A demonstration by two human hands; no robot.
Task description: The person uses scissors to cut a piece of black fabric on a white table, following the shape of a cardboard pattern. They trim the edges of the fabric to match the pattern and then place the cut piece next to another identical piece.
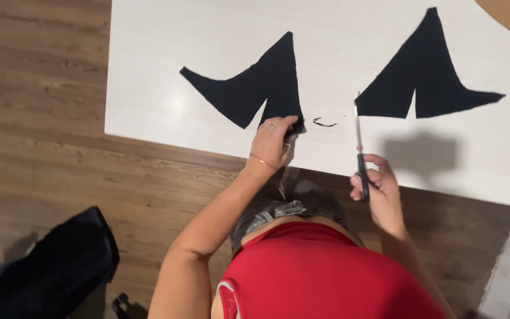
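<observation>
Left hand: my left hand rests on the near corner of the left black fabric piece, fingertips pinching or pressing its lower tip; I judge it clamped on the cloth, though the exact grip is hidden under the fingers

Right hand: my right hand is closed around the dark handles of the scissors, held just over the near edge of the bench

Scissors axis: the blades look shut and run nearly straight away from me, tip pointing toward the lower left corner of the right black fabric piece, close to it but I cannot tell if it touches

Left piece lie: a boomerang-like shape, one arm stretching up and away from my left hand, the other reaching out to my left; the held tip is the point nearest my body

Key relation: the held corner lies to the left of the scissor tip, with bare white bench between them; the left hand is on the cloth, the right hand is nearer the other piece

Between the hands: a short black thread scrap lies loose on the bench, apart from both pieces

Hands spacing: apart, the left one further forward on the bench, the right one drawn back at its edge

Surroundings: brown wooden floor around the bench, a dark bundle of cloth down on my left, another black edge at the far right
</observation>
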